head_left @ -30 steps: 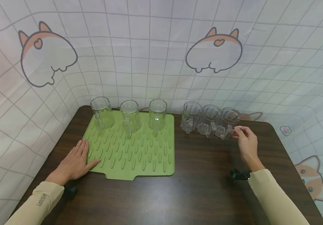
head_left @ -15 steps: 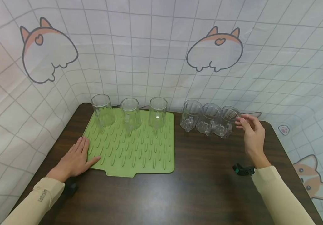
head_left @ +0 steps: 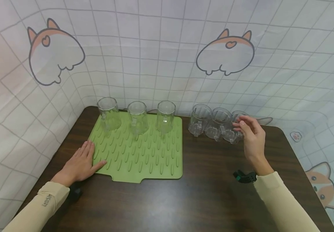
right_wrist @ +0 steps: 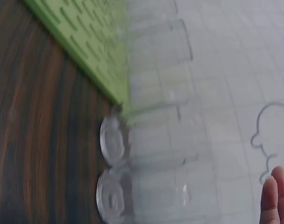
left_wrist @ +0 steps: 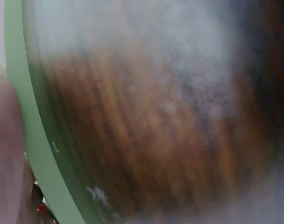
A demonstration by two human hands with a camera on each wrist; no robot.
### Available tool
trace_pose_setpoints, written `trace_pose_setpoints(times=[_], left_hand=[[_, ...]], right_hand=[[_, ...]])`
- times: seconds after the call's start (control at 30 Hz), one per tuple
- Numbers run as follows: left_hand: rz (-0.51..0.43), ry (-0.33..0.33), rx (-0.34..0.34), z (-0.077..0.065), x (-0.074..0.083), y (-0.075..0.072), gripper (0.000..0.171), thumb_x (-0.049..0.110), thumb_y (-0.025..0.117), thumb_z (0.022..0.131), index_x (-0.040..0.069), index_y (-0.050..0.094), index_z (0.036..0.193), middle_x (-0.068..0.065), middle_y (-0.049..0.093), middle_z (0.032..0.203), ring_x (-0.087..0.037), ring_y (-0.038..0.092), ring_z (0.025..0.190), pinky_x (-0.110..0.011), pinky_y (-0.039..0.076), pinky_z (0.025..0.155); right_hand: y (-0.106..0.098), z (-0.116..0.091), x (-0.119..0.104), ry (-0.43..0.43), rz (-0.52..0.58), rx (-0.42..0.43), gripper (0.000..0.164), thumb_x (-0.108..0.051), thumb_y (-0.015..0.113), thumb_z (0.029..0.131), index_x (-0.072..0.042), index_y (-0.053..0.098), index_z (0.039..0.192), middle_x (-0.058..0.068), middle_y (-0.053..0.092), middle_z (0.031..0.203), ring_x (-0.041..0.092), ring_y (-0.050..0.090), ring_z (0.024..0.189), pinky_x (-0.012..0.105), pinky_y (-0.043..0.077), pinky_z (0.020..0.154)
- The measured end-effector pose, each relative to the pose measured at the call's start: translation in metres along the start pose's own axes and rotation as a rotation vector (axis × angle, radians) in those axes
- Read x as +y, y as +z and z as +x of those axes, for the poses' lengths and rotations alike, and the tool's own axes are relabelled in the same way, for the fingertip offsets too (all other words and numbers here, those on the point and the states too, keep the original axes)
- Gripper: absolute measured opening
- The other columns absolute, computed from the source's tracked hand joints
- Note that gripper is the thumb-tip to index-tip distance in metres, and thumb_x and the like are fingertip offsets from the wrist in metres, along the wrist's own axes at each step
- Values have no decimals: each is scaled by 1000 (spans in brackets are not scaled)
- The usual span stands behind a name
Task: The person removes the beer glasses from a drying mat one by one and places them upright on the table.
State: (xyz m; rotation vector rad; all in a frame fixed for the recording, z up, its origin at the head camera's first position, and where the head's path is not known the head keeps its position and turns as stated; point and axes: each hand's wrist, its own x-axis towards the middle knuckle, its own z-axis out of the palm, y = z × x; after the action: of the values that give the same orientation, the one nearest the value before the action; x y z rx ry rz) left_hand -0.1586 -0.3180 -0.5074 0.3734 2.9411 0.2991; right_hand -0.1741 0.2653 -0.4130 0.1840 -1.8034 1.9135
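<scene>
My left hand (head_left: 78,164) rests flat across the left edge of a green ridged mat (head_left: 152,159), thumb spread over it. In the left wrist view, the mat's rim (left_wrist: 34,121) runs beside the hand. Three clear glass mugs, the left one (head_left: 110,114), the middle one (head_left: 137,117) and the right one (head_left: 166,117), stand along the mat's back. Right of the mat, three more clear mugs form a close row: one (head_left: 199,119), a second (head_left: 213,130) and the rightmost (head_left: 232,137). My right hand (head_left: 254,138) is at the rightmost mug, its loosely extended fingers overlapping the upper part.
The dark wooden table (head_left: 167,206) carries everything. A pale gridded cloth (head_left: 161,64) with cartoon corgis hangs close behind the mugs and along both sides. A black band (head_left: 243,176) sits under my right wrist.
My right hand has come away from the rightmost mug's handle, risen to the right, then swung back left over its upper part. The left hand stays put; the head view shifts slightly.
</scene>
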Motion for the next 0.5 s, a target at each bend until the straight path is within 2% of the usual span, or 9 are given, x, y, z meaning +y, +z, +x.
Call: trace_pose_setpoints(times=[0.17, 0.33, 0.5], left_hand=[[4, -5, 8, 1, -2, 2, 105, 65, 48, 102, -16, 12, 159, -39, 7, 168, -55, 9, 157, -70, 17, 126], [10, -9, -4, 1, -2, 2, 106, 66, 46, 102, -16, 11, 160, -38, 7, 168, -55, 9, 157, -69, 16, 127], [18, -3, -1, 1, -1, 1, 106, 66, 46, 102, -15, 12, 160, -38, 8, 168, -55, 10, 157, -68, 17, 127]], right_hand=[[21, -3, 0, -38, 81, -59, 31, -9, 56, 106, 14, 62, 126, 3, 74, 111, 13, 73, 98, 23, 59, 86], [44, -6, 1, -75, 95, -130, 30, -7, 55, 106, 15, 62, 126, 1, 75, 113, 13, 72, 101, 23, 59, 87], [66, -12, 4, -65, 90, -196, 33, -6, 55, 106, 18, 59, 128, -1, 76, 114, 12, 72, 102, 23, 59, 88]])
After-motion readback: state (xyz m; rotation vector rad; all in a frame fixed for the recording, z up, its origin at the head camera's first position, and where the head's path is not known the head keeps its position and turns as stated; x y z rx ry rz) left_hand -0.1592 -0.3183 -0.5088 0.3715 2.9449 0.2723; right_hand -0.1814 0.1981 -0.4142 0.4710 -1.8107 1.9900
